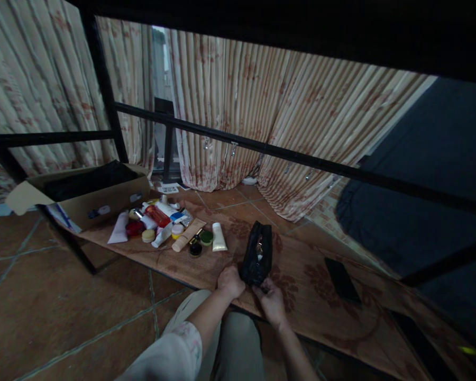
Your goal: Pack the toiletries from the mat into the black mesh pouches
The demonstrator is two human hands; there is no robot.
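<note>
Two hands (230, 282), one black pouch (257, 254) at them; right of them, two dark slabs (342, 280); left, one box (111, 206), maybe six dim tubes (219, 238)!

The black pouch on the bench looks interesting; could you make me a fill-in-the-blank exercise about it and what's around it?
1. The left hand and right hand are at the near end of the ____ pouch.
2. The pouch's top is ____, showing small things inside.
3. In the picture, the cardboard box stands to the ____ of the pouch.
4. The dark flat slab lies to the pouch's ____ in the picture.

Missing words: black; open; left; right.
</note>
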